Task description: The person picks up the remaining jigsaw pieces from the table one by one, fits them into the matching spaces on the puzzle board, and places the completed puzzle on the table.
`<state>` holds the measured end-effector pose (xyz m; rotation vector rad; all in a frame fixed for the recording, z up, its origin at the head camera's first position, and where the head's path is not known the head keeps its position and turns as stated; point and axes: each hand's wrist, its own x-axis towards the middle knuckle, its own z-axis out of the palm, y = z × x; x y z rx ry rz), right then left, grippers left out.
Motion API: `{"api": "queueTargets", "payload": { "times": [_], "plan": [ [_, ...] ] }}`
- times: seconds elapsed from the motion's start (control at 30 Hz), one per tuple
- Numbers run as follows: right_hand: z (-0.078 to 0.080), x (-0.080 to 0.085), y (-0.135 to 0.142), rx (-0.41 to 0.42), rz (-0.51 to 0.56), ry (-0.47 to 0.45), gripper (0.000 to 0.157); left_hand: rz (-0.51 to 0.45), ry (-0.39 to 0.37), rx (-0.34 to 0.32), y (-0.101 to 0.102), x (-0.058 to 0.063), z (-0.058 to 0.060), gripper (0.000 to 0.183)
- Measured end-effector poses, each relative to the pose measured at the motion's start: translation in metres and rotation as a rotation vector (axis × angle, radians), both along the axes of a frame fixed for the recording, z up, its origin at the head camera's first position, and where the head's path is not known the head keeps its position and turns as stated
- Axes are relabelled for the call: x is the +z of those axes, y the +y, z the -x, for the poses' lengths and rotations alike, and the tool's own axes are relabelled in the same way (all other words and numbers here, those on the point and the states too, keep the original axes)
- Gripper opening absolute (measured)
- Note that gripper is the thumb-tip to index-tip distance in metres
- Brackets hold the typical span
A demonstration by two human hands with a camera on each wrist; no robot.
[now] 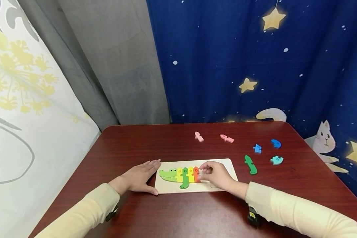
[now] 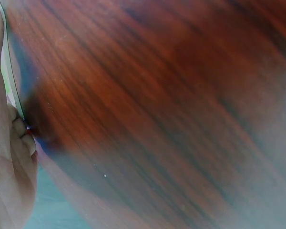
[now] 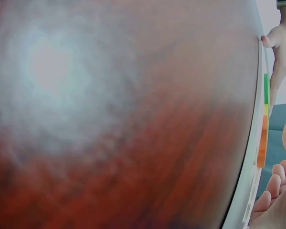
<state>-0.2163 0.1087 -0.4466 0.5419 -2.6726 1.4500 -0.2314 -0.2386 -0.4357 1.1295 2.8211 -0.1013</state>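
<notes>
A pale wooden puzzle board (image 1: 169, 189) lies on the table with a crocodile partly made up in it. From its green head (image 1: 168, 175), a yellow piece (image 1: 179, 175), a green leg piece (image 1: 185, 178), another yellow piece (image 1: 191, 174) and an orange piece (image 1: 196, 174) run rightward. My left hand (image 1: 141, 176) lies spread at the board's left edge, thumb at the near corner. Over the board's right half, my right hand (image 1: 216, 174) has its thumb and fingertips parted beside the orange piece (image 3: 263, 143); the gap between them shows in the right wrist view.
Loose pieces lie on the brown table (image 1: 131, 142): light pink (image 1: 199, 136) and pink (image 1: 227, 138) behind the board, then green (image 1: 250, 164), blue (image 1: 257, 148), dark blue (image 1: 276, 143) and turquoise (image 1: 276, 160) to the right. Curtains (image 1: 214, 66) hang behind the table.
</notes>
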Motion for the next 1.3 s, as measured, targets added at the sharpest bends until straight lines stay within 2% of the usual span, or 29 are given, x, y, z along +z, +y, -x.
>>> {"api": "queueTargets", "payload": {
  "times": [0.53,0.8,1.1,1.3],
  "plan": [
    [0.018,0.017,0.008,-0.078,0.046,-0.013,0.03,-0.007,-0.011,0.009,0.001,0.001,-0.001,0.117],
    [0.033,0.023,0.015,-0.1,0.063,0.004,0.034,-0.009,-0.01,0.009,0.001,0.001,-0.001,0.118],
    [0.045,0.029,0.021,-0.143,0.076,0.011,0.034,-0.021,0.016,-0.01,0.0,-0.003,-0.001,0.117],
    [0.054,0.032,0.024,-0.147,0.097,0.01,0.034,0.007,0.049,-0.017,0.0,-0.003,0.0,0.118]
  ]
}}
